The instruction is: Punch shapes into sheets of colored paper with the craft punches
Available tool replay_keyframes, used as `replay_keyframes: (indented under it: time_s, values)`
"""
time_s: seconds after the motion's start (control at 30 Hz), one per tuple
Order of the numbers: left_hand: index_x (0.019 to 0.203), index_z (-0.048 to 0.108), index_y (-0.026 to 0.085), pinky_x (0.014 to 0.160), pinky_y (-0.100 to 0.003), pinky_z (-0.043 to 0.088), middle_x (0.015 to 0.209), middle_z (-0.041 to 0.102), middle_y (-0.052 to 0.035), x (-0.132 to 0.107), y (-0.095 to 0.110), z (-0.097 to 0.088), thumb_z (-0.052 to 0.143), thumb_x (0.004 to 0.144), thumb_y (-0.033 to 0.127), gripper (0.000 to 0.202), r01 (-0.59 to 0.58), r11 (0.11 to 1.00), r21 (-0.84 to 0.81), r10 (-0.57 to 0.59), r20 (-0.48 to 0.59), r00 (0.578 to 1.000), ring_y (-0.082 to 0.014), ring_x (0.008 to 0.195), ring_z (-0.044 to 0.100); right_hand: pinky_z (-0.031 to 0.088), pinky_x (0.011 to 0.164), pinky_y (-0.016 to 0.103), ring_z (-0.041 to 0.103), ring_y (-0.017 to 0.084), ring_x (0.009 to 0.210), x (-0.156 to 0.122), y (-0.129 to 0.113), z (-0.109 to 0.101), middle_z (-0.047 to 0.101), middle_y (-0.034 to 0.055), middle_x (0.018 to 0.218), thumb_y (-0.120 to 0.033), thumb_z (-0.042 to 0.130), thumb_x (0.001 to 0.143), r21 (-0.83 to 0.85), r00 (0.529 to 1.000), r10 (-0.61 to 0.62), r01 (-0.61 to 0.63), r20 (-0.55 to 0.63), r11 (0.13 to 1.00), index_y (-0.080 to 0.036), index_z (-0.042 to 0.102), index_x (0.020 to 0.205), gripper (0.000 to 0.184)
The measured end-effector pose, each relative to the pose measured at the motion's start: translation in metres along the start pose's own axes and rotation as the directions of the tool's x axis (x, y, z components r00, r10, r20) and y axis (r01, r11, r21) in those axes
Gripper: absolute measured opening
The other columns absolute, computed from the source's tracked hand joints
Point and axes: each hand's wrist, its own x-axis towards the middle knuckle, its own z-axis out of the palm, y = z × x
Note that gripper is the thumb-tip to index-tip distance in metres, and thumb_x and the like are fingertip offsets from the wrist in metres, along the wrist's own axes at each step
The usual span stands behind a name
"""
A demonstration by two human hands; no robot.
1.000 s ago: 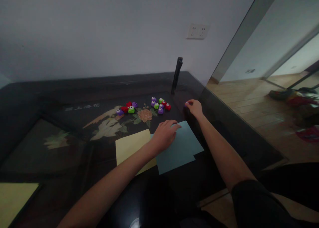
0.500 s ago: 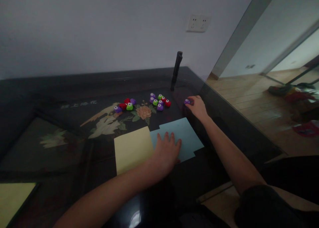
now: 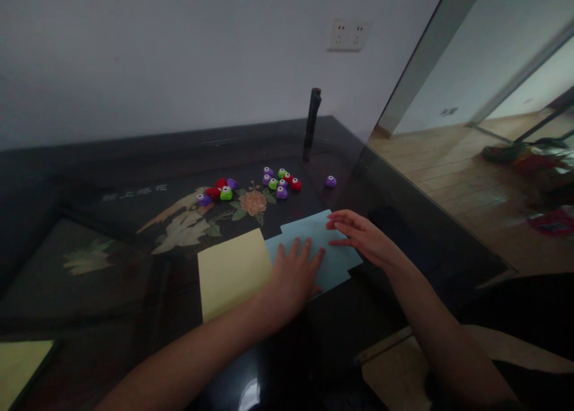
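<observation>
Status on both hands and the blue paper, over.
Left hand spread on blue paper. Right hand over its right side, grip open, contact unclear. Hands hide parts of the paper.

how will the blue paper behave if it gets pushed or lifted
Being thin and flat, the blue paper would likely bend when lifted. The glossy table may let it slide when pushed, though the left hand spread over it could hold it back.

Your left hand (image 3: 295,277) lies spread on blue paper (image 3: 305,227), beside a yellow sheet (image 3: 233,270); your right hand (image 3: 365,239), fingers parted, is at the paper's right side. Beyond, one purple toy (image 3: 330,182) sits apart from the clustered toys (image 3: 282,184).
</observation>
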Motion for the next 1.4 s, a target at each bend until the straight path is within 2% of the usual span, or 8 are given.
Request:
replay_keyframes:
  time_s: [0.17,0.4,0.83,0.97,1.03,1.1,1.23,1.4]
  values:
    - [0.146,0.036,0.023,0.106,-0.060,0.036,0.153,0.033,-0.0141,0.003,0.000,0.006,0.068,0.080,0.050,0.078,0.002,1.000,0.012,-0.002,-0.029,1.000,-0.0372,0.138,0.034,0.056,0.080,0.038,0.054,0.023,0.110,0.000,0.005,-0.003,0.059,0.0042,0.105,-0.037,0.072,0.075,0.114,1.000,0.010,-0.010,-0.001,0.993,-0.025,0.064,0.097,0.026]
    - [0.146,0.036,0.020,0.106,-0.057,0.038,0.152,0.035,-0.0146,0.004,0.000,0.009,0.065,0.083,0.050,0.076,-0.032,0.999,0.039,0.035,-0.066,0.997,-0.0369,0.137,0.035,0.056,0.079,0.036,0.056,0.021,0.106,-0.003,-0.001,-0.011,0.060,0.0038,0.102,-0.036,0.070,0.076,0.066,0.997,-0.026,0.031,-0.074,0.997,-0.025,0.063,0.096,0.024]
    - [0.145,0.036,0.017,0.108,-0.053,0.037,0.153,0.034,-0.0130,0.008,0.002,0.014,0.060,0.086,0.049,0.071,-0.066,0.997,0.047,0.071,-0.123,0.990,-0.0343,0.138,0.035,0.057,0.078,0.036,0.057,0.020,0.103,-0.002,0.000,-0.012,0.059,0.0033,0.098,-0.034,0.070,0.077,0.123,0.998,-0.005,0.012,-0.058,0.992,-0.024,0.064,0.095,0.021]
    - [0.143,0.038,0.014,0.108,-0.049,0.038,0.151,0.039,-0.0137,0.009,-0.001,0.007,0.060,0.086,0.049,0.070,-0.083,0.996,0.028,0.087,-0.142,0.986,-0.0319,0.136,0.038,0.056,0.078,0.038,0.057,0.020,0.102,-0.003,-0.001,-0.014,0.059,0.0030,0.097,-0.034,0.069,0.077,0.096,0.996,-0.021,0.030,-0.090,0.995,-0.024,0.063,0.094,0.021]
    - [0.136,0.045,0.015,0.103,-0.043,0.042,0.143,0.048,-0.0134,0.010,-0.010,-0.003,0.061,0.087,0.047,0.061,-0.057,0.998,0.024,0.060,-0.147,0.987,-0.0291,0.129,0.045,0.056,0.078,0.038,0.058,0.020,0.101,-0.003,-0.002,-0.015,0.060,0.0030,0.096,-0.035,0.068,0.077,0.061,0.996,-0.028,0.033,-0.088,0.998,-0.024,0.063,0.093,0.020]
    - [0.123,0.054,0.016,0.093,-0.040,0.048,0.127,0.058,-0.0128,0.012,-0.024,-0.013,0.063,0.086,0.043,0.047,0.039,0.999,0.033,-0.034,-0.143,0.989,-0.0289,0.115,0.054,0.055,0.079,0.037,0.059,0.019,0.097,-0.003,-0.001,-0.015,0.061,0.0031,0.095,-0.035,0.067,0.078,-0.014,0.997,-0.043,0.042,-0.065,0.999,-0.023,0.063,0.093,0.020]
    - [0.112,0.055,0.008,0.081,-0.046,0.051,0.113,0.060,-0.0197,0.014,-0.050,-0.022,0.068,0.081,0.044,0.049,0.207,0.978,0.028,-0.201,-0.144,0.969,-0.0366,0.104,0.058,0.053,0.080,0.037,0.061,0.018,0.089,0.000,0.005,-0.013,0.064,0.0039,0.093,-0.035,0.066,0.078,-0.264,0.991,-0.126,0.113,-0.035,0.958,-0.021,0.064,0.090,0.019]
    - [0.114,0.052,0.013,0.081,-0.038,0.050,0.114,0.061,-0.0161,0.018,-0.058,-0.018,0.070,0.080,0.043,0.049,0.221,0.975,-0.033,-0.223,-0.089,0.971,-0.0303,0.103,0.060,0.052,0.079,0.039,0.062,0.019,0.083,0.006,0.013,-0.015,0.066,0.0040,0.089,-0.035,0.064,0.079,-0.415,0.982,-0.185,0.150,-0.046,0.897,-0.021,0.065,0.089,0.017]
